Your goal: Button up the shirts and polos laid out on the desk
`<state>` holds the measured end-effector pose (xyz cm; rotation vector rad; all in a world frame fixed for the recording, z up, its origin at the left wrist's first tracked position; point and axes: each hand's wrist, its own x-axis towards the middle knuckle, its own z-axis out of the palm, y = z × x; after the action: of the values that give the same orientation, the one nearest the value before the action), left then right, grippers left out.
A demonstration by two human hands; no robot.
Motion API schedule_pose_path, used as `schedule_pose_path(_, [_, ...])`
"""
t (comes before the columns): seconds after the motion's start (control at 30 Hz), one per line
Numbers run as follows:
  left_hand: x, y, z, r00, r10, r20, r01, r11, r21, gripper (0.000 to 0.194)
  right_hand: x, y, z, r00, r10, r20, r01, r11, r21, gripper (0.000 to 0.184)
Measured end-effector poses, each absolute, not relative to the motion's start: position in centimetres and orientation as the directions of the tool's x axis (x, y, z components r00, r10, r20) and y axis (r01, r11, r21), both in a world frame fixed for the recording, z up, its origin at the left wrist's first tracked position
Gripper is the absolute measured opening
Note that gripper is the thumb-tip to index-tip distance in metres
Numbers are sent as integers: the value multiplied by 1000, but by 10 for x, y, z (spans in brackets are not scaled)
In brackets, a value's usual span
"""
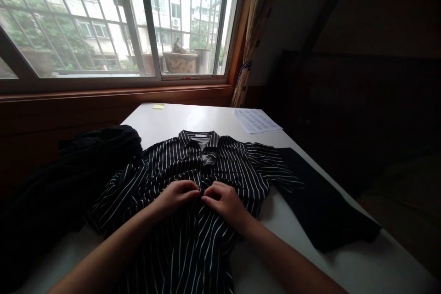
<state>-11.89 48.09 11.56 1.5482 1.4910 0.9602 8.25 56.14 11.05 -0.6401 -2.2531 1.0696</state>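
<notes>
A black shirt with white stripes (234,165) lies face up on the white table, its collar toward the window and its short sleeves spread to both sides. My left hand (181,193) pinches the shirt's front edge near the middle of the chest. Close beside it, my right hand (220,197) is also closed on the front edge, thumb against fingers. The two hands almost meet at the front opening. Any button between the fingertips is too small to make out. Above the hands the neck is open and shows the grey inside.
Dark clothes (99,147) are heaped at the left. A flat black garment (320,202) lies under the right sleeve. Printed sheets (257,121) and a yellow sticky note (158,106) lie at the far side of the white table (203,117). A barred window stands behind.
</notes>
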Motion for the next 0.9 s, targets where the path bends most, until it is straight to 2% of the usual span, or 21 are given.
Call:
schedule_pose_path(0.57, [-122, 478, 121, 91, 995, -42, 416, 1, 909, 30, 85, 565, 117, -737, 663, 132, 223, 422, -879, 7])
schedule_pose_path(0.73, [-122, 479, 120, 102, 994, -43, 415, -3, 910, 28, 85, 565, 116, -728, 672, 138, 234, 432, -871, 6])
schedule_pose_path(0.9, [-121, 480, 117, 101, 994, 28, 426, -69, 902, 25, 85, 565, 112, -722, 671, 166, 237, 466, -852, 7])
